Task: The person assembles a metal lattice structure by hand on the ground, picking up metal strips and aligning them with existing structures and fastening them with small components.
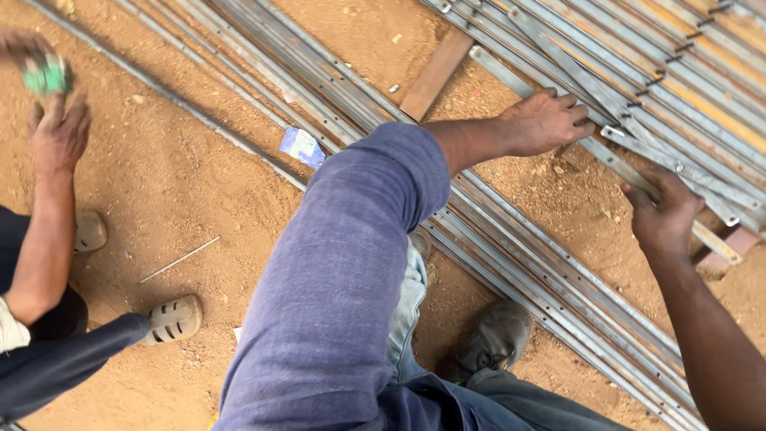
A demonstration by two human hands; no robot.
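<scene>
A long flat grey metal strip (511, 73) with small holes lies slanted over sandy ground, beside a stack of ribbed metal slats (678, 88). My left hand (546, 121), reaching out of a blue sleeve, is curled down over the strip near its middle. Farther right, my right hand (666, 214) grips the same strip from below, where it crosses a wooden batten (718, 242). How tightly each hand clasps the strip is partly hidden by the fingers.
A bundle of long metal rails (511, 247) runs diagonally across the ground, with a wooden board (436, 73) on it. A blue-white wrapper (302, 147) and a thin rod (180, 259) lie nearby. At the left, another person's hands (57, 132) hold a green object (46, 77); their sandal (171, 318) stands close. My shoe (491, 340) is by the rails.
</scene>
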